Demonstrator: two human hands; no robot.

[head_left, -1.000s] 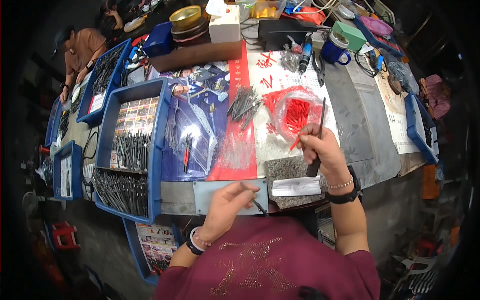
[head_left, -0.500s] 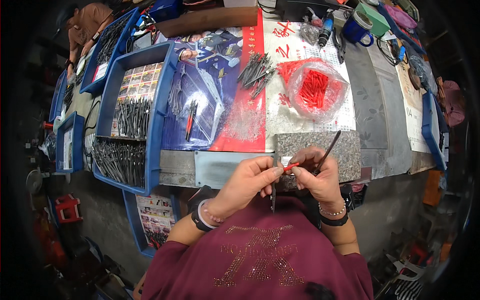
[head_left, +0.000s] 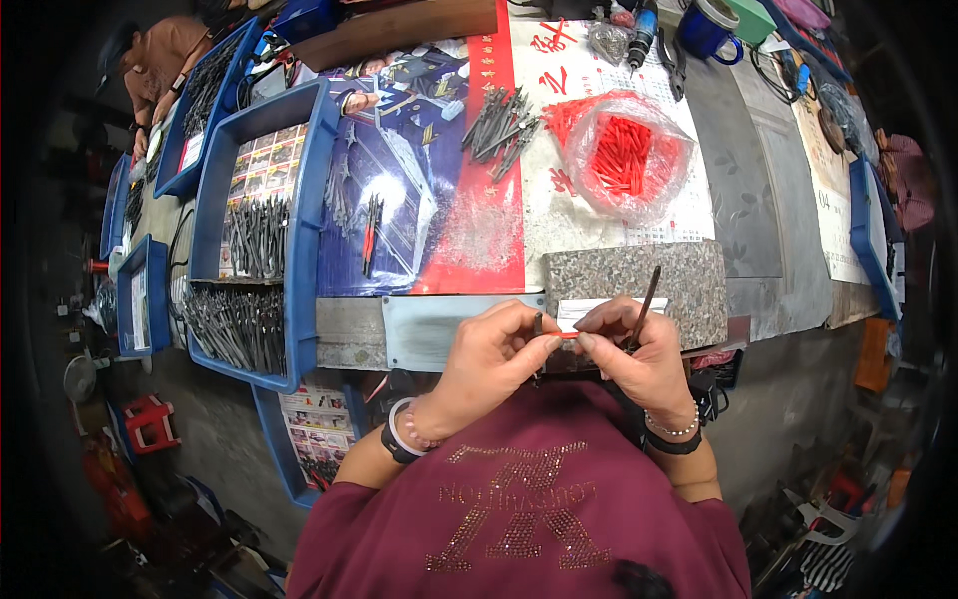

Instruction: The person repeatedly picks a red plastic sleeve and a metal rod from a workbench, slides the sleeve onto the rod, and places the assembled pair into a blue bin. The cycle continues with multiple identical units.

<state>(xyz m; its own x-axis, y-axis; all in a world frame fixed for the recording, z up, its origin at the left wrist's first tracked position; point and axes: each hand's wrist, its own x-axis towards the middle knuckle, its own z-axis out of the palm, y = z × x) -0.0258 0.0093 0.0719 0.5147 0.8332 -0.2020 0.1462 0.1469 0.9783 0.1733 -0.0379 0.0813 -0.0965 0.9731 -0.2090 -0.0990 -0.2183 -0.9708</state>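
Note:
My left hand (head_left: 494,351) and my right hand (head_left: 636,347) meet over the near edge of the table, thumbs and fingers closed. A small, thin red stick (head_left: 570,335) is pinched between the two hands, lying nearly level. From my right hand a dark slender rod (head_left: 650,296) sticks up, tilted to the right. A dark narrow piece (head_left: 538,325) stands in the fingers of my left hand, its lower part mostly hidden. Just beyond my fingers, a white slip (head_left: 639,305) lies on a speckled stone block (head_left: 689,270).
An open plastic bag (head_left: 674,180) of red sticks lies beyond the block. Loose dark rods (head_left: 499,128) and red-and-dark pieces (head_left: 372,235) lie on the printed sheets. A blue tray (head_left: 327,150) of dark rods stands left. Another person (head_left: 170,60) is at far left.
The red stick has turned from slanted to nearly level. The dark piece in my left hand reaches less far down. More of the white slip shows, and the view has shifted slightly.

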